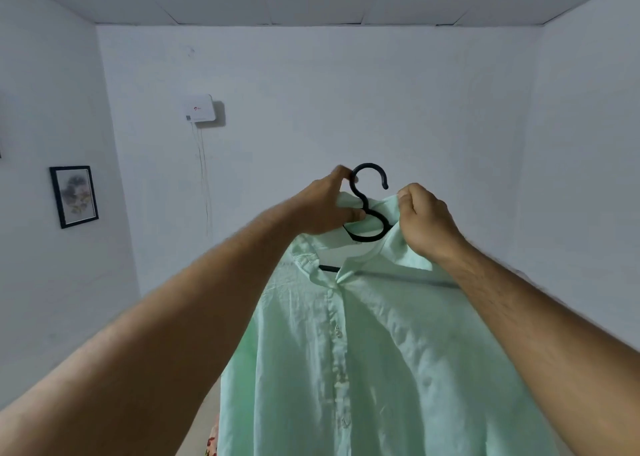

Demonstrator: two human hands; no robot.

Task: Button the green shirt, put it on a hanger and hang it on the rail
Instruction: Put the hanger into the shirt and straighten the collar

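The pale green shirt (381,351) hangs in front of me on a black hanger (369,209), its front placket closed with buttons down the middle. The hanger's hook stands up above the collar, and part of its bar shows under the collar. My left hand (325,206) pinches the collar's left side beside the hook's neck. On the collar's right side, my right hand (426,220) is closed around the fabric. Both arms are raised and stretched forward. No rail is in view.
White walls and a panelled ceiling surround me. A white box (200,108) with thin cables hanging down is fixed on the far wall. A framed picture (74,196) hangs on the left wall. A patterned cloth (212,441) peeks out at the bottom.
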